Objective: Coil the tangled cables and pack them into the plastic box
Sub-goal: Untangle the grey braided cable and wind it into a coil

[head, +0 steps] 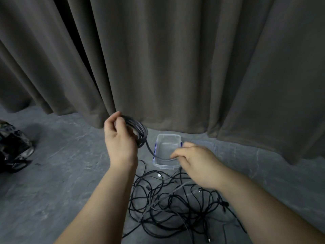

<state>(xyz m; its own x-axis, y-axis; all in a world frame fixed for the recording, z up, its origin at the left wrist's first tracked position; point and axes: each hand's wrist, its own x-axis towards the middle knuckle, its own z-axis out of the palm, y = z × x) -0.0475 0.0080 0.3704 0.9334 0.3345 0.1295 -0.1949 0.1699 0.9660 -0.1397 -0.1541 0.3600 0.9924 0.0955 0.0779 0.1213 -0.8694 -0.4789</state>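
At the far left a dark crumpled bag (15,147) lies on the grey floor (61,173), well apart from the work, so that side gives open room for swinging an arm. The left hand (119,140) is raised, its fingers curled round a grey cable coil (139,132) of several loops. From the coil one strand drops and runs right to the right hand (195,159), which pinches it between thumb and fingertips in front of the clear plastic box (168,148).

To do this step well, I judge the right hand should let the strand slide through a light pinch, carry each new loop up to the left hand at the size of the loops already held, and pause if the tail drags its neighbours.

Near the person, the tangle of black cables (175,205) spreads between the forearms. The box stands open just beyond it, with what looks like its lid (209,147) beside it on the right. The dark curtain (175,67) hangs close behind the box, so room is tight on the far side.
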